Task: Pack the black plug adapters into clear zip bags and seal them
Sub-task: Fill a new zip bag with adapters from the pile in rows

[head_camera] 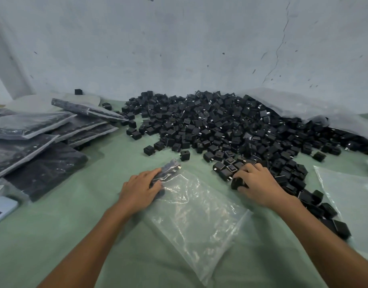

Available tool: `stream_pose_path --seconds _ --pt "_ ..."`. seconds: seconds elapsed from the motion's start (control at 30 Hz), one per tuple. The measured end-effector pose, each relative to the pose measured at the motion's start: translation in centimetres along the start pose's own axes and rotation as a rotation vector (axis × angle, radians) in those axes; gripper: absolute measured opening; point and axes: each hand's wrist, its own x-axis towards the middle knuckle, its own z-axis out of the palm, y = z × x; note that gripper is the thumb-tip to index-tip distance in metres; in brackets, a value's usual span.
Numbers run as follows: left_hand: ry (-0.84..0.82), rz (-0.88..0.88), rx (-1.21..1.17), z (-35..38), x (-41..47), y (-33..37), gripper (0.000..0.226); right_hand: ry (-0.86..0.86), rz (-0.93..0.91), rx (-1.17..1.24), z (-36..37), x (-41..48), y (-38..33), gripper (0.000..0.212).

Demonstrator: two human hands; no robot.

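My left hand (141, 188) grips the zip bag (195, 215) at its ten o'clock corner; right hand (257, 185), clutching one plug adapter (237, 183), should slide it in squarely.

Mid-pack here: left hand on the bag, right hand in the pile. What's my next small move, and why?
Probably bring the black plug adapter that the right hand grips over to the clear zip bag and slip it in beside the row of adapters at its far corner, which the left hand holds. The bag looks mostly empty.
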Motion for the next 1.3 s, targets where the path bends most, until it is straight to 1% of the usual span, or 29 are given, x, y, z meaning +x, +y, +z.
stream_pose_path --seconds 0.03,0.07,0.13,0.17,0.23,0.33,0.4,0.47,0.57,0.6,0.67,0.7,0.73,0.8,0.83,0.87,0.93,1.07,1.1,1.17,1.23,1.3 --pt "-0.003 -0.003 0.000 0.0 -0.1 0.0 0.052 0.031 0.001 0.076 -0.1 -0.2 -0.1 0.034" --pt "-0.003 -0.003 0.000 -0.1 0.0 0.0 0.052 0.058 0.024 0.229 -0.4 -0.6 -0.3 0.028" --pt "-0.003 -0.006 0.000 -0.1 -0.1 0.2 0.052 0.073 0.101 0.637 -1.5 -1.9 -0.6 0.021" --pt "-0.001 -0.008 0.001 -0.1 0.0 0.2 0.052 0.082 0.139 0.819 -2.2 -2.7 -0.8 0.020" --pt "0.004 -0.008 -0.002 -0.2 -0.1 0.2 0.053 0.119 0.208 1.067 -3.2 -4.4 -1.1 0.017" --pt "0.004 0.001 0.002 -0.3 0.0 0.1 0.053 0.184 0.329 1.404 -3.8 -7.8 -1.4 0.027" --pt "0.001 0.001 -0.002 -0.3 0.0 0.2 0.053 0.136 0.336 1.465 -3.3 -11.0 -1.7 0.035" --pt "0.000 0.001 -0.010 -0.2 0.0 0.2 0.053 0.007 0.287 1.410 -2.3 -14.2 -2.6 0.039" --pt "0.003 -0.002 -0.018 -0.3 0.0 0.2 0.052 -0.192 0.271 1.378 -1.0 -16.4 -5.2 0.036" --pt "0.002 -0.004 -0.014 -0.3 0.0 0.2 0.052 -0.228 0.268 1.401 -0.6 -16.4 -6.1 0.034" --pt "-0.008 -0.006 -0.010 -0.3 0.0 0.3 0.052 -0.199 0.254 1.498 0.0 -15.9 -7.8 0.033" --pt "-0.012 -0.006 -0.014 -0.3 0.0 0.4 0.051 -0.166 0.283 1.628 0.4 -15.4 -8.6 0.036" --pt "-0.012 -0.006 -0.019 -0.3 -0.1 0.4 0.051 -0.150 0.339 1.834 0.7 -14.9 -9.4 0.038" --pt "-0.013 -0.011 -0.030 -0.4 -0.1 0.4 0.051 -0.185 0.465 2.279 1.2 -13.7 -10.8 0.041" --pt "-0.016 -0.013 -0.033 -0.4 -0.2 0.4 0.051 -0.206 0.512 2.410 1.4 -13.1 -11.2 0.045" --pt "-0.019 -0.013 -0.032 -0.5 -0.2 0.5 0.052 -0.231 0.546 2.467 1.7 -12.6 -11.5 0.048" --pt "-0.021 -0.005 -0.032 -0.5 -0.3 0.5 0.052 -0.307 0.559 2.470 1.8 -11.4 -11.9 0.049" --pt "-0.031 -0.008 -0.035 -0.7 -0.4 0.6 0.051 -0.474 0.443 2.530 0.9 -9.6 -12.5 0.042" --pt "-0.034 -0.010 -0.035 -0.7 -0.5 0.6 0.051 -0.493 0.412 2.557 0.8 -9.4 -12.4 0.042" --pt "-0.032 -0.010 -0.033 -0.7 -0.5 0.7 0.051 -0.529 0.285 2.577 0.8 -9.1 -12.0 0.045" --pt "-0.024 -0.007 -0.031 -0.7 -0.5 0.7 0.051 -0.554 0.192 2.518 0.7 -8.9 -11.8 0.046" --pt "-0.025 -0.003 -0.034 -0.7 -0.5 0.6 0.052 -0.582 0.226 2.452 0.8 -7.9 -12.0 0.042"
